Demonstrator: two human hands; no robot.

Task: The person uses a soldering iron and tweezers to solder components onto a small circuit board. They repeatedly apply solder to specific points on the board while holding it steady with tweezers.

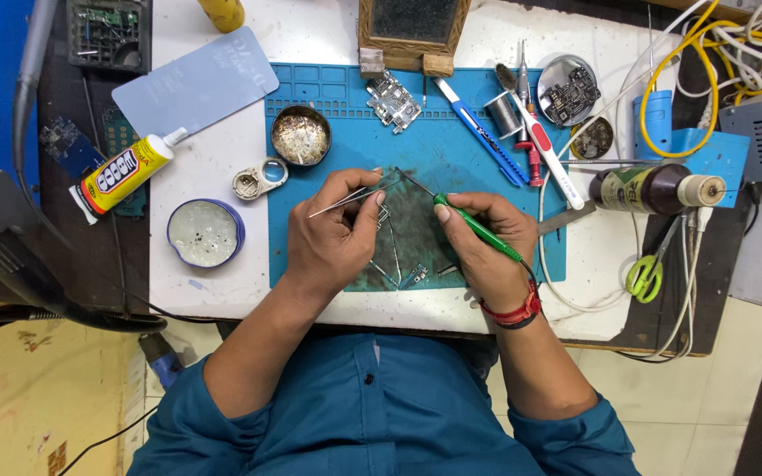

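Observation:
My left hand [332, 234] pinches thin metal tweezers [339, 202], whose tips reach toward a small circuit board [384, 214] on the worn dark patch of the blue work mat [346, 150]. My right hand [491, 242] grips a green-handled soldering iron [478, 227]; its thin tip points up-left at the same spot near the mat's middle. A red band circles my right wrist. Small board pieces [413, 275] lie on the mat between my hands, close to the front edge.
A round tin of brass wool [301, 135], a loupe [257, 180], a glue tube [122, 173], an open flux tin [205, 233], a pale blue phone back cover [194, 83], a metal board part [393, 100], a blue cutter [481, 130], a brown bottle [654, 189], green scissors [647, 271].

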